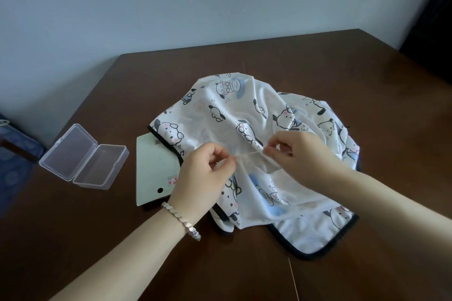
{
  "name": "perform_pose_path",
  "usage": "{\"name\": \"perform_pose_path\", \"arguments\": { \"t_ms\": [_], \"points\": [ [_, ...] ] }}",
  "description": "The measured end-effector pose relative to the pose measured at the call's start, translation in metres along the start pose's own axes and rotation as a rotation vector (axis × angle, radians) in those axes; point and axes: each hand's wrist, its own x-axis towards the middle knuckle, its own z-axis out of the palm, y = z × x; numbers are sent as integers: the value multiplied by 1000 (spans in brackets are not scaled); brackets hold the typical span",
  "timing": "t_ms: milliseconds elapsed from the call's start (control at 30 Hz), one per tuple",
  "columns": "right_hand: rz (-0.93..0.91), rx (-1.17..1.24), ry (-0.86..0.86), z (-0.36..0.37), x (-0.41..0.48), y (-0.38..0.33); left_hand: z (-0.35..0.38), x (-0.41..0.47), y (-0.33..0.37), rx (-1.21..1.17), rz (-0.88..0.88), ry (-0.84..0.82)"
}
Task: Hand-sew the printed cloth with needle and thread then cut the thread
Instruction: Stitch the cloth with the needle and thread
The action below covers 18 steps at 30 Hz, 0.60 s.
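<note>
Both hands pinched the cloth (247, 115): left hand (203, 173) and right hand (296, 151) stretched a short fold sideways between them; couldn't spot the needle.

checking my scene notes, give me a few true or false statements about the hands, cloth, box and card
1. Both hands pinch the cloth. True: the left hand and right hand each grip a fold near its middle.
2. The box is shut. False: its lid lies open, and it looks empty.
3. The card lies partly under the cloth. True.
4. The bracelet is on the right wrist. False: it is on the left wrist.
5. The box sits on the cloth. False: it sits on the table, left of the card and apart from the cloth.
</note>
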Motion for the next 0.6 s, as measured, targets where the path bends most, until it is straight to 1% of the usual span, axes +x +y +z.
{"name": "perform_pose_path", "arguments": {
  "t_ms": [100,200,333,467,533,600],
  "points": [
    [114,-98,12,-13,1,12,-1,2,-1,22,14,17],
    [240,-193,-43,-25,-1,23,-3,3,-2,42,33,42],
    [276,-420,3,-32,-5,37,-9,4,-3,46,15,84],
    [337,-525,31,-32,-7,43,-10,4,-4,38,-11,84],
    [326,-489,16,-31,-6,39,-9,2,-3,21,-25,91],
    [284,-286,-11,-29,-8,27,-8,0,0,-13,-27,77]
  ]
}}
